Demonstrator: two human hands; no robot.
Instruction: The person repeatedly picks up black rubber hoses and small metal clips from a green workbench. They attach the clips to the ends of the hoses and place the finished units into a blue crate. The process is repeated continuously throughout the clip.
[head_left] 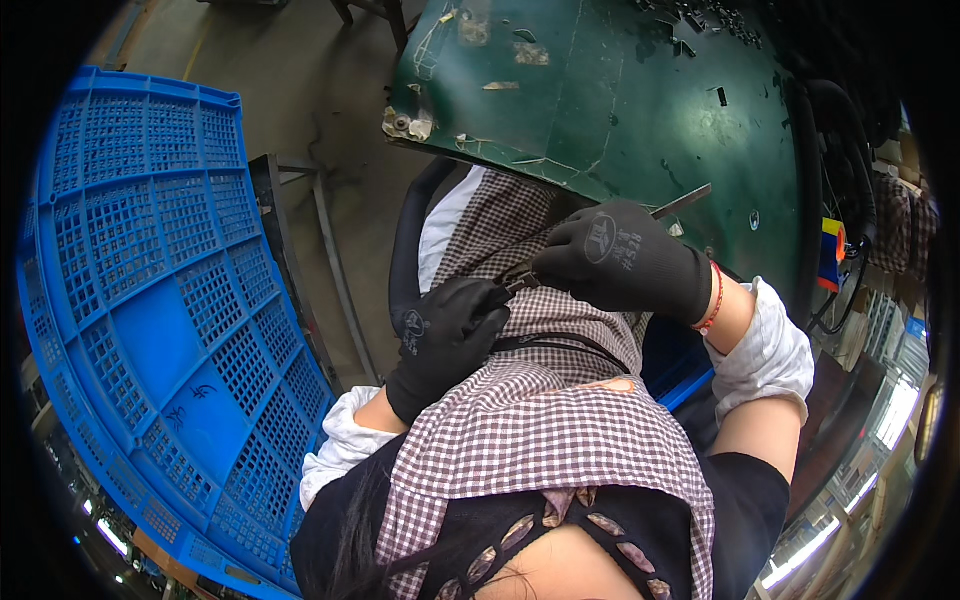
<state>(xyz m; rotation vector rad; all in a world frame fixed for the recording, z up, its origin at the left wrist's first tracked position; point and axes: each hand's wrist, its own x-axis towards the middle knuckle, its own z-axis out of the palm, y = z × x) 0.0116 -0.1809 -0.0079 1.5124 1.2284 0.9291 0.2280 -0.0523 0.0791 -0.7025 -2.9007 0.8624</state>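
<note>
My left hand (445, 340), in a black coated glove, is closed with its fingers pinching a small dark metal piece (521, 281) in front of my lap. Beside it, my right hand (630, 262) in a matching glove is closed, its fingertips at the piece. Out of the far side of the right fist sticks a thin flat metal strip (684, 200), slanting up over the table edge. The strip's other end is hidden by the fingers, and the gloves cover much of the small piece.
A green-topped table (600, 90) lies ahead, with small dark metal parts (690, 20) heaped at its far side and scraps of tape. At my left stands a large blue plastic crate (160, 330) beside a metal frame (335, 260). A black cable (855, 260) hangs on the right.
</note>
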